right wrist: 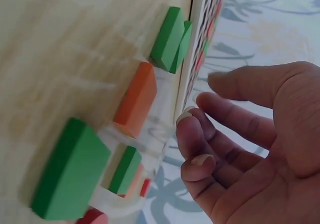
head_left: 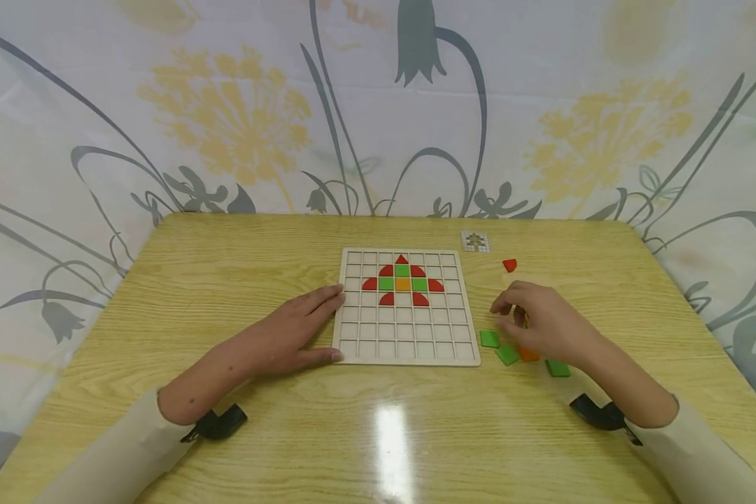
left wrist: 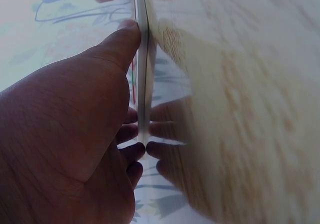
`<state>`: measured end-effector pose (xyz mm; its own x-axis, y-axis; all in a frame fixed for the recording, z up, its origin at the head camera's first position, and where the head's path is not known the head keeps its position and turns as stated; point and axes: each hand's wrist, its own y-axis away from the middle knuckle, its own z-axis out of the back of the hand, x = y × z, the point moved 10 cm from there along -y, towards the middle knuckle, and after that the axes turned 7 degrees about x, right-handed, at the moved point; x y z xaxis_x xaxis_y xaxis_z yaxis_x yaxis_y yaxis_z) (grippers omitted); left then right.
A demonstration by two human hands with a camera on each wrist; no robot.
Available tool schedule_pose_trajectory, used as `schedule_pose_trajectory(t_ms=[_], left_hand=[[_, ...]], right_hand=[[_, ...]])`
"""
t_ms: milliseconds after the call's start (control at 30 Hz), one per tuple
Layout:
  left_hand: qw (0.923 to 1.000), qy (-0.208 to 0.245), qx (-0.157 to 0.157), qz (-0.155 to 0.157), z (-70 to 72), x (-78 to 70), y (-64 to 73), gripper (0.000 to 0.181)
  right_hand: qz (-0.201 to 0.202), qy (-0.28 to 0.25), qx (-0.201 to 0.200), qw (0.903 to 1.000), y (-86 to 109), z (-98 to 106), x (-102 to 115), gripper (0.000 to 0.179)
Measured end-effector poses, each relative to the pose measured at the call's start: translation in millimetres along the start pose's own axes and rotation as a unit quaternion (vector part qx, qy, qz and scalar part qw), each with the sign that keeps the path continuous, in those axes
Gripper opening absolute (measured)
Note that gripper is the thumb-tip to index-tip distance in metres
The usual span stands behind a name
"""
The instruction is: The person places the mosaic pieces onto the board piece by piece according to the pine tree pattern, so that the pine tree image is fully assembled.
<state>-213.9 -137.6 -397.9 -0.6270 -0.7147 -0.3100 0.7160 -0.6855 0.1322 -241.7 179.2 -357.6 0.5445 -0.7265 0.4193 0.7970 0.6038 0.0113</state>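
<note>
Green and orange tiles (head_left: 558, 368) are lying by the right hand (head_left: 544, 322), which is bending loosely, holding nothing. The left hand (head_left: 290, 332), fingers straight, is touching the board (head_left: 403, 332). Colored shapes (head_left: 402, 284) are sitting on it. Farther back, a red piece (head_left: 509, 265) and card (head_left: 474, 241) are lying.

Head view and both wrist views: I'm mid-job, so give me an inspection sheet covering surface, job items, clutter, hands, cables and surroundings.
Surface: wood-grain table, with glare on its near part.
Job items: board flat, with red, green and orange pieces in its upper cells; green and orange loose pieces to its right; a red piece lies farther back, near a card.
Clutter: nothing seen.
Hands: left hand touches the board's left edge; right hand hovers by the loose pieces, nothing visible in its grasp.
Cables: nothing seen.
Surroundings: flower-patterned cloth behind the table.
</note>
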Motion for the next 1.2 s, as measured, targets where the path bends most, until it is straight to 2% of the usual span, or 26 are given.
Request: schedule_pose_trajectory(t_ms=[233, 400, 633, 967, 1200], left_hand=[[1.0000, 0.002, 0.001, 0.000, -0.4, -0.2, 0.4, 0.092], [1.0000, -0.001, -0.002, -0.002, -0.1, -0.7, 0.6, 0.091], [1.0000, 0.000, -0.003, -0.003, 0.2, -0.3, 0.4, 0.091], [1.0000, -0.001, -0.004, -0.006, 0.7, -0.3, 0.4, 0.091], [1.0000, -0.005, -0.004, -0.006, 0.7, -0.3, 0.1, 0.091]], right_hand=[[0.014, -0.012, 0.013, 0.9997, 4.3, -12.4, 5.0, 0.020], [0.018, -0.019, 0.013, 0.9996, 3.8, -18.2, 7.7, 0.020], [0.018, -0.007, 0.009, 0.9998, 3.3, -20.5, 9.9, 0.019], [0.010, 0.024, 0.025, 0.9993, 2.9, -20.5, 12.9, 0.021], [0.002, 0.014, 0.029, 0.9995, 3.0, -18.8, 13.3, 0.024]])
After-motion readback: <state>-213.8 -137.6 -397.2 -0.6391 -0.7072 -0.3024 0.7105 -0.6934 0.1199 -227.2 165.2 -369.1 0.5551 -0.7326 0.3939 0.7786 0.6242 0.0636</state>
